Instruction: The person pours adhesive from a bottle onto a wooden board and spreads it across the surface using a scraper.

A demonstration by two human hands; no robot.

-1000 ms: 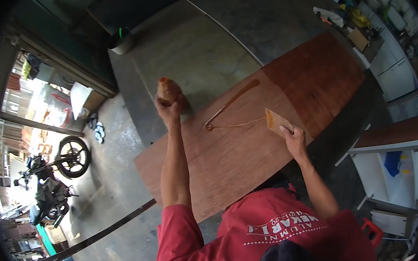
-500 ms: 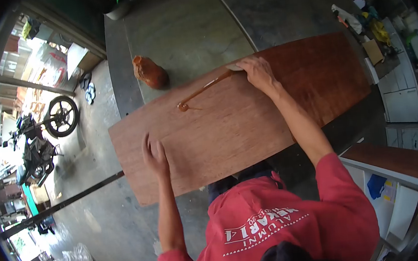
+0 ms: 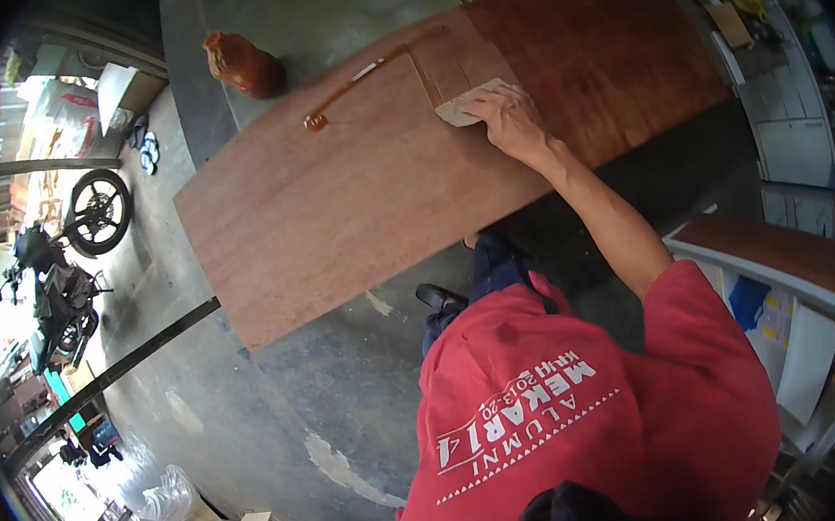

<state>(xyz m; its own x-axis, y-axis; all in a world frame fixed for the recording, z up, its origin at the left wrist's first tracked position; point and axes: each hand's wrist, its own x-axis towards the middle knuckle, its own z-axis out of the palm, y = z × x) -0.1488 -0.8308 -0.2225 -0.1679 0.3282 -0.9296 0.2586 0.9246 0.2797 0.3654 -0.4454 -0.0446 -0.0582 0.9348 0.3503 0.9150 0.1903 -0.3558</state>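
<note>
My right hand (image 3: 513, 123) grips a flat, pale spreader (image 3: 468, 104) and presses it on the wooden board (image 3: 362, 206). Thin brown streaks run up from the spreader's edge. A line of glossy brown liquid (image 3: 346, 89) lies on the bare, lighter part of the board and ends in a small blob at its left. The board's right part is darker reddish brown. Beyond the board's far edge stands a brown-stained container (image 3: 245, 66), apart from my hand. My left hand is out of view.
A motorcycle (image 3: 63, 285) stands at the left, near a pair of slippers (image 3: 149, 154). At the right are a cabinet (image 3: 794, 154) and a shelf unit with a brown top (image 3: 779, 256). A clear plastic bag (image 3: 174, 500) lies at the lower left.
My right hand has drawn the spreader from the board's far edge toward me, leaving streaks. The container, earlier in my left hand, stands beyond the board. My left hand has left the view.
</note>
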